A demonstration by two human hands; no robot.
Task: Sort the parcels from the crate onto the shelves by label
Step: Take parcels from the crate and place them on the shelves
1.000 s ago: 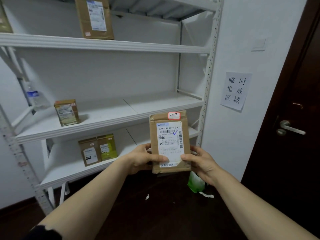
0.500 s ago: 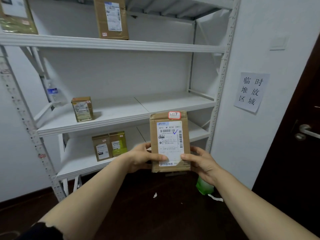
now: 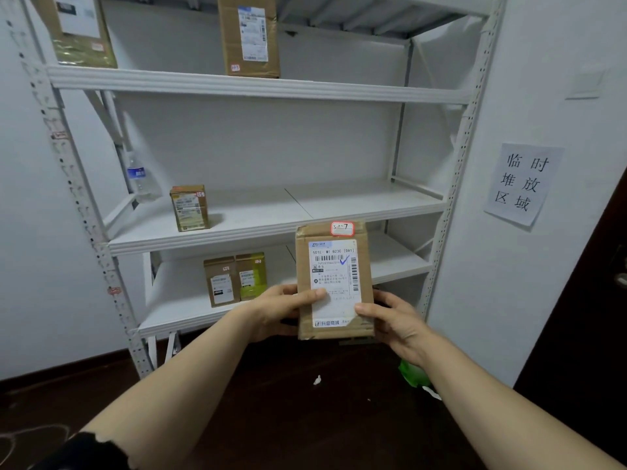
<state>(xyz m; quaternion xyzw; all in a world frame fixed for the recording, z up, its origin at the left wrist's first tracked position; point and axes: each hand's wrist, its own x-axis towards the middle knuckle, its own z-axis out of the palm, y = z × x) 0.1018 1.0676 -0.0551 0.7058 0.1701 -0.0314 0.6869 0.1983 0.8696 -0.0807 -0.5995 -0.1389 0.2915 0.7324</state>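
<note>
Head view, the only one. A parcel (image 3: 334, 283), a small brown cardboard box, is held upright in the air in front of the rack, level with the front edge of the lower shelf (image 3: 397, 259) and resting on nothing.

The left hand (image 3: 281, 310) pinches its lower left edge, thumb across the front and onto the white shipping label (image 3: 339, 300), fingers hidden behind. The right hand (image 3: 393, 320) pinches the lower right edge the same way, thumb on the front, fingers behind.

A red-bordered sticker (image 3: 342, 228) at the top edge is uncovered. The handwriting looks like 3-1-7, not certain.

Handling, as a judgement:
- Probably light, since two thumb-and-finger pinches low on the box keep it upright.
- Stiff board, so it should not sag. The corners look creased and the label is torn near the bottom right, so no hard squeeze there.
- Matte cardboard should grip well, the label face likely slicker.
- Best hold is on the side edges, as here, with the sticker left readable.

The middle shelf (image 3: 339, 205) has one box (image 3: 189, 208) near its left end, beside a water bottle (image 3: 140, 178). The lower shelf has two boxes (image 3: 234, 279) touching side by side, left of centre. The top shelf (image 3: 258, 88) carries more boxes. No crate is in view.
</note>
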